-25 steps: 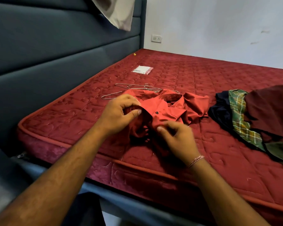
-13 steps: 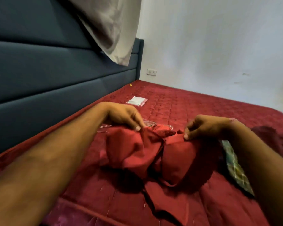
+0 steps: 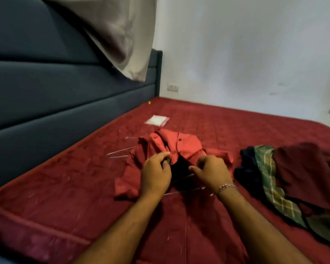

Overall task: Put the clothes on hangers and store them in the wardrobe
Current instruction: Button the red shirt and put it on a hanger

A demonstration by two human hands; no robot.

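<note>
— The left hand [image 3: 156, 173] has its fingers curled into the red shirt [image 3: 171, 149], grasping the cloth at one side of the opening. Out at ten o'clock from it, wire hangers [image 3: 120, 152] lie on the mattress [image 3: 65, 187], partly tucked under the shirt's edge.

— And further back?

— At twelve o'clock from the shirt, a small clear packet [image 3: 157, 120] lies flat. The dark blue headboard [image 3: 46, 92] runs along the nine o'clock side, with a pale cloth [image 3: 120, 35] hanging down over it. A wall socket [image 3: 173, 87] sits low beside the headboard's end.

— The other hand?

— The right hand [image 3: 211, 171], thread bracelet [image 3: 226, 187] at the wrist, pinches the shirt's other side, so a dark gap shows between the two. A thin wire hanger [image 3: 187, 191] runs under both wrists; I cannot tell whether either hand holds it.

— Anything crowding them?

— At three o'clock, near the shirt, a heap of clothes [image 3: 286, 180]: navy, green plaid, maroon.
</note>
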